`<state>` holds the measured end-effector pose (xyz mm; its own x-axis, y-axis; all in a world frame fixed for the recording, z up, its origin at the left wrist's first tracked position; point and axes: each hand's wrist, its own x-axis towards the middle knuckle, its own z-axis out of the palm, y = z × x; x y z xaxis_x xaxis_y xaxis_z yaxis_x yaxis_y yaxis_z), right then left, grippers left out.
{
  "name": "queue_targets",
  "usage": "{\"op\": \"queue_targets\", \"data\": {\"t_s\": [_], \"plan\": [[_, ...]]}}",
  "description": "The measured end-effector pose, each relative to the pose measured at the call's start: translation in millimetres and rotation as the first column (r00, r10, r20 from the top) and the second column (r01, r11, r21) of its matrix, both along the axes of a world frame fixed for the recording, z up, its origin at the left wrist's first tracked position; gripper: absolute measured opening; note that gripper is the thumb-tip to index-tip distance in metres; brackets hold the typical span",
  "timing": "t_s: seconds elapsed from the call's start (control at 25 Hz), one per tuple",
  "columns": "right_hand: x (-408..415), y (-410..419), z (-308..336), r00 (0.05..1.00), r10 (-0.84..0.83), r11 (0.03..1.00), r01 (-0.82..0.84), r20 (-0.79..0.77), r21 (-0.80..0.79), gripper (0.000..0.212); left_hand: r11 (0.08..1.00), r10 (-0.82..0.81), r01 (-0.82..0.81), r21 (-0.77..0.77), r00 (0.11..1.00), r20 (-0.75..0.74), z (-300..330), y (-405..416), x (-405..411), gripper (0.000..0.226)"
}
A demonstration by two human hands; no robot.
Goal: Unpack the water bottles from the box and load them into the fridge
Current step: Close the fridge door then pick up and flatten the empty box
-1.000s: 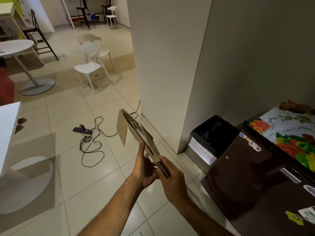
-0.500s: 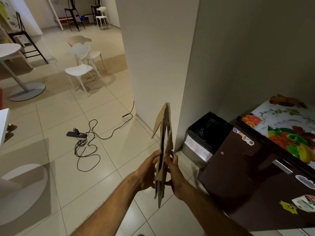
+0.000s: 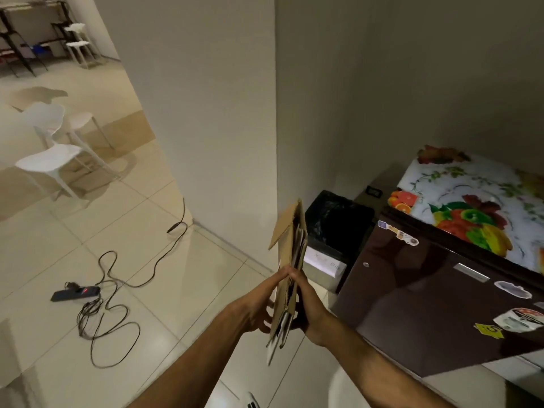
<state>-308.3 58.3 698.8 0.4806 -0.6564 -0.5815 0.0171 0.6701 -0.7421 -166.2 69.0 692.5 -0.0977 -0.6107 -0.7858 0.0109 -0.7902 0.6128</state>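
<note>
A flattened brown cardboard box (image 3: 290, 251) stands on edge, upright, between my two hands in front of me. My left hand (image 3: 259, 304) presses flat against its left face with straight fingers. My right hand (image 3: 307, 307) lies against its right face, fingers extended upward. The dark brown fridge (image 3: 426, 295) with stickers on its door is at the right, door closed, and a fruit-pattern cover (image 3: 477, 201) lies on its top. No water bottles are in view.
A black-lined waste bin (image 3: 335, 228) stands between the wall corner and the fridge, just beyond the cardboard. A power strip (image 3: 75, 293) and its tangled black cable lie on the tiled floor at left. White chairs (image 3: 56, 148) stand further back left.
The cardboard swung from a leftward tilt to upright and moved right, toward the bin. Both hands shifted from gripping its lower end to pressing flat on its two faces.
</note>
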Motion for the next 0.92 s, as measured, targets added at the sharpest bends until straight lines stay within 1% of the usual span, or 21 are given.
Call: {"op": "queue_targets", "data": {"t_s": [0.08, 0.16, 0.28, 0.36, 0.52, 0.68, 0.72, 0.8, 0.88, 0.92], "plan": [[10, -18, -2, 0.996, -0.086, 0.996, 0.086, 0.019, 0.015, 0.073, 0.998, -0.067, 0.067, -0.004, 0.998, 0.015, -2, -23, 10, 0.128], [19, -36, -2, 0.983, -0.183, 0.981, 0.183, 0.003, 0.064, 0.078, 0.992, -0.119, 0.119, -0.03, 0.993, 0.018, -3, -46, 18, 0.124], [26, -68, -6, 0.958, -0.287, 0.948, 0.281, 0.02, 0.148, 0.082, 0.983, -0.167, 0.167, -0.078, 0.986, 0.002, 1, -76, 21, 0.108], [26, -90, -13, 0.941, -0.333, 0.933, 0.32, 0.057, 0.166, 0.081, 0.98, -0.164, 0.16, -0.119, 0.986, -0.025, 2, -97, 18, 0.095], [21, -144, -22, 0.909, -0.408, 0.907, 0.393, 0.083, 0.153, 0.075, 0.965, -0.187, 0.174, -0.198, 0.981, -0.052, -13, -152, 13, 0.077], [11, -203, -28, 0.882, -0.469, 0.874, 0.456, 0.048, 0.166, 0.068, 0.974, -0.152, 0.139, -0.177, 0.986, -0.067, -18, -213, -2, 0.064], [8, -218, -31, 0.874, -0.485, 0.866, 0.476, 0.031, 0.155, 0.072, 0.972, -0.166, 0.151, -0.18, 0.984, -0.07, -20, -230, -4, 0.061], [4, -251, -37, 0.864, -0.502, 0.855, 0.502, -0.037, 0.131, 0.09, 0.958, -0.223, 0.208, -0.196, 0.973, -0.056, -28, -264, -10, 0.06], [5, -284, -44, 0.849, -0.522, 0.835, 0.528, -0.077, 0.153, 0.11, 0.958, -0.23, 0.215, -0.192, 0.971, -0.064, -34, -297, -16, 0.058], [6, -301, -46, 0.838, -0.539, 0.819, 0.545, -0.084, 0.181, 0.114, 0.958, -0.229, 0.214, -0.19, 0.971, -0.061, -36, -313, -20, 0.056]]}}
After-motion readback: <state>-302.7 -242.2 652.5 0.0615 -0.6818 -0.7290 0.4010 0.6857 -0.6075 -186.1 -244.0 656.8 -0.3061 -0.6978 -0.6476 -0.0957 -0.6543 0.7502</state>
